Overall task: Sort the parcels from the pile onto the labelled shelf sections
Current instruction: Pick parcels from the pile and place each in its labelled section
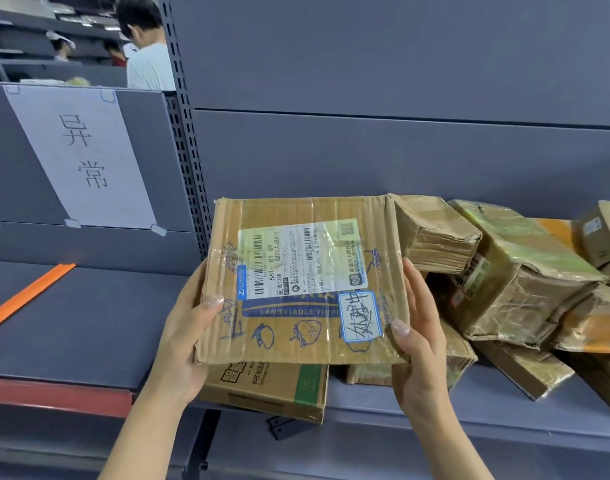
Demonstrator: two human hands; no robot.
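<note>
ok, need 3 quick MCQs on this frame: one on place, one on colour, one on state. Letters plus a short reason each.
1. Where does the white paper sign hang?
A. on the back panel of the left shelf section
B. on the held box
C. on the floor

2. What colour is the strip lying on the left shelf?
A. green
B. orange
C. white

3. How is the cardboard box with the shipping label held?
A. left hand only
B. lying free on the pile
C. between both hands

Answers: 1 A, it is taped to the grey panel left of the upright. 2 B, it is plainly orange. 3 C, the left hand and right hand grip opposite edges.
</note>
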